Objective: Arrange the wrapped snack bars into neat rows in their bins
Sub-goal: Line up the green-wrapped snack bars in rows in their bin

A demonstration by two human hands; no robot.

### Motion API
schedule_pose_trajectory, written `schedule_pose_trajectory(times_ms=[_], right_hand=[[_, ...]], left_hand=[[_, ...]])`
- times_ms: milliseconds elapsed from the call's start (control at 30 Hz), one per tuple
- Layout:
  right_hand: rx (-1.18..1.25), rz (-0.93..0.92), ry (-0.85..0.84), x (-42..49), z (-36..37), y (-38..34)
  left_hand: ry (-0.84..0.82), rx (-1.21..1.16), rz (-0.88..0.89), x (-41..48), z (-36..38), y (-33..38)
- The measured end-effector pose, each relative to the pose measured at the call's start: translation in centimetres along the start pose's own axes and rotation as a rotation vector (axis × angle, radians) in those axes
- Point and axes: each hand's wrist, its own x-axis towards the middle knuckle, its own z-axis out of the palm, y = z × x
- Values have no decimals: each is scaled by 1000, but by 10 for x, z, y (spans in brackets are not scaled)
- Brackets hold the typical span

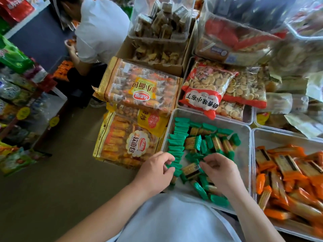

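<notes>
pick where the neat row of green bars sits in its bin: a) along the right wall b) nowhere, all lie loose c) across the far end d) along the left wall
d: the green bars stand packed in a line down the left wall of the bin, while the others lie jumbled to the right of that row.

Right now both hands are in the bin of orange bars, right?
No. The head view shows the left hand and right hand in the bin of green bars; the orange bars lie further right, untouched.
</notes>
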Motion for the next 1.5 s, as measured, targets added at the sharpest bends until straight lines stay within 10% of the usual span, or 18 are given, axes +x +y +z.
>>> schedule_pose_trajectory(times_ms=[267, 867, 1033, 1500], right_hand=[[-23, 12, -11, 22, -40, 12], [-754, -270, -160, 136, 8, -23], [-718, -307, 96, 136, 16, -12], [-597, -144, -62, 114, -2, -2]], left_hand=[[-233, 66, 67, 55, 29, 48], [-187, -10, -63, 107, 11, 46], [-202, -42, -86, 104, 13, 42], [-271, 30, -46, 107, 19, 57]])
